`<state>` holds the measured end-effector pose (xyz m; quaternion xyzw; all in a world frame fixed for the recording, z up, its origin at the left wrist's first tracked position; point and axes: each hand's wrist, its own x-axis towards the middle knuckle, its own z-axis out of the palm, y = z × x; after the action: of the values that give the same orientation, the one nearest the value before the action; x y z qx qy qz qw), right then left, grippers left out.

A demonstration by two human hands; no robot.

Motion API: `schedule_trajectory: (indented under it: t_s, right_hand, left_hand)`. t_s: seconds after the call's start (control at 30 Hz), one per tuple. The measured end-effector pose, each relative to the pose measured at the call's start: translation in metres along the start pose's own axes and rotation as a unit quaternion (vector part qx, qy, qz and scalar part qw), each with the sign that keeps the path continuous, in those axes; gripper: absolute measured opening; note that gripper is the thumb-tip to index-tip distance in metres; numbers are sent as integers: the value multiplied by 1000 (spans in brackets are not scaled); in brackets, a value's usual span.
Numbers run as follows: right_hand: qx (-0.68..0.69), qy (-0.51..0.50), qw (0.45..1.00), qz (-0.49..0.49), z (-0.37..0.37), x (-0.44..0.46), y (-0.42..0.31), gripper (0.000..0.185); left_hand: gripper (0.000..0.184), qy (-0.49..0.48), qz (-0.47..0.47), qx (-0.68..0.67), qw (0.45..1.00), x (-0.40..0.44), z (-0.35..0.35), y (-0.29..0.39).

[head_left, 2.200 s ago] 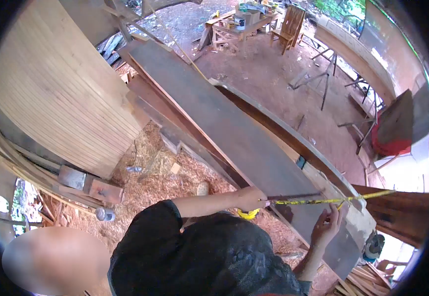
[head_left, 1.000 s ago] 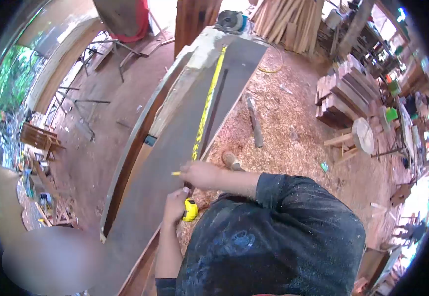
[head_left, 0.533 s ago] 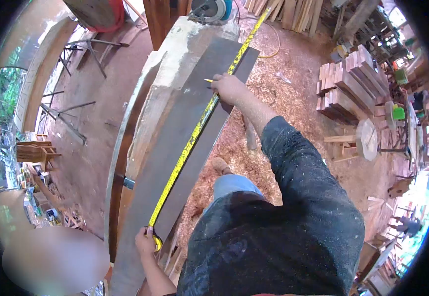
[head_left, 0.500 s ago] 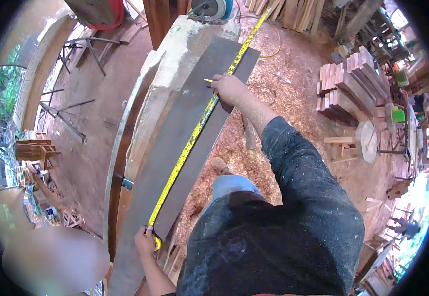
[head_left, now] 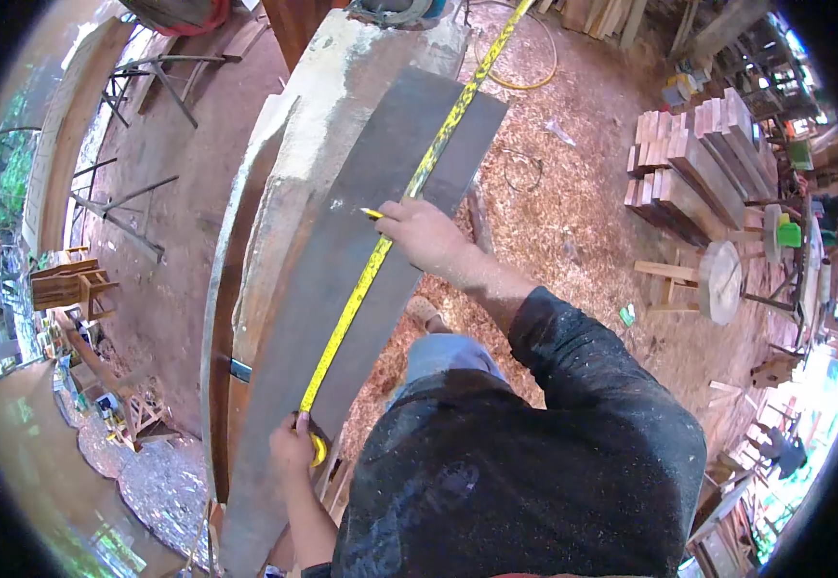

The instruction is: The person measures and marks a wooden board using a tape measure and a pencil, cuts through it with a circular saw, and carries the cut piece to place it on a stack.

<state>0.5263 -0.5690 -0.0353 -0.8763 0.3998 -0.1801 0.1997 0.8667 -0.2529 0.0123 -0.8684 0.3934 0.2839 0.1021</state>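
A long dark board (head_left: pixel 327 260) lies lengthwise in front of me. Along it stretches the yellow blade of a tape measure (head_left: pixel 351 310), which runs past the board's far end. Near the board's closer part, my left hand (head_left: pixel 292 447) is closed around the tape measure's case, with a yellow edge showing beside the fingers. My right hand (head_left: pixel 425 234) rests over the blade around mid-board, fingers pinching a yellow pencil (head_left: pixel 372 213) whose tip points left. Whether those fingers also grip the blade is hidden.
A thick, pale-patched timber (head_left: pixel 318 125) supports the board. Shavings (head_left: pixel 554 202) cover the floor at right, near stacked wood blocks (head_left: pixel 698 164) and a round-topped stool (head_left: pixel 720 281). Metal stands (head_left: pixel 130 217) are at left; a yellowish hose (head_left: pixel 546 72) curls beyond the board.
My right hand with the pencil has slid along the blade toward me. My left hand and the case have shifted slightly up the board, and the blade's far end has left the view.
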Motion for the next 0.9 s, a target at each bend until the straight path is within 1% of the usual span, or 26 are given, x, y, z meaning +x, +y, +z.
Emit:
schedule_trajectory:
  t_s: [0.03, 0.13, 0.2, 0.27, 0.3, 0.37, 0.47, 0.53, 0.63, 0.7, 0.77, 0.9]
  right_hand:
    - [13, -1, 1000, -1, 2, 0, -1, 15]
    - [23, -17, 1000, -2, 7, 2, -4, 13]
    - [20, -28, 999, -4, 7, 3, -5, 13]
    - [20, -38, 999, -7, 6, 4, -6, 13]
    - [28, -26, 999, -7, 7, 3, -6, 13]
    - [45, -5, 999, -7, 9, 2, -6, 13]
    - [30, -28, 999, 6, 9, 5, 0, 12]
    - [47, -17, 999, 2, 10, 9, -1, 11]
    - [30, -21, 999, 5, -5, 16, 2, 8]
    - [15, -37, 999, 9, -11, 22, 13, 7]
    - [5, -64, 998, 12, -12, 26, 27, 6]
    - [22, -80, 997, 8, -16, 26, 32, 5]
  left_hand:
    - [38, 6, 7, 11, 1000, 3, 1, 9]
    - [41, -18, 18, -28, 999, 12, -2, 46]
    - [41, 4, 44, -46, 998, 19, 4, 63]
    - [40, 15, 62, -54, 997, 16, -6, 99]
    - [40, 23, 54, -46, 997, 13, -12, 116]
    - [40, 24, 73, -56, 995, 20, -6, 122]
    - [39, 38, 95, -83, 991, 22, -6, 128]
    - [37, 59, 112, -101, 987, 23, -1, 117]
    - [34, 78, 28, -144, 986, 6, -6, 87]
    - [33, 113, 29, -115, 986, -4, 5, 37]
    - [34, 109, -4, -122, 987, -5, 32, -35]
    - [34, 110, -40, -123, 986, -29, 46, -113]
